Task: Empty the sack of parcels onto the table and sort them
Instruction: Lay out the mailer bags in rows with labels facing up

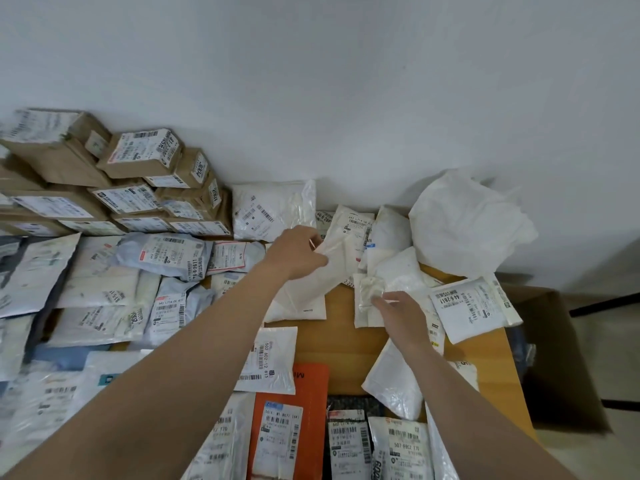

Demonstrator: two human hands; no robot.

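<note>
Nearest you, an orange mailer (294,393) carries a blue-headed barcode label, its print too small to read. Beside it lies a white bag (403,452) marked "507-P0C2 170". Just beyond, a white mailer (268,358) reads "502 602-12 815" and lies on the wooden table (346,341).

Your right hand (398,313) has thumb and fingertips closed in a pinch on the edge of a small clear packet (369,292). To its right, a white parcel (474,306) is labelled "44-6-2611".

Your left hand (298,252) reaches further out, fingers curled round the top edge of a plain white mailer (304,296), which slants down toward you.

On the left, flat bags overlap in rows; one grey-blue mailer (166,254) shows "76-6-2611". Behind your left hand, a parcel (356,223) reads "642 L714 00".

Stacked cardboard boxes (138,157) stand at the far left against the wall. The sack (467,220) lies crumpled at the table's far right corner.
</note>
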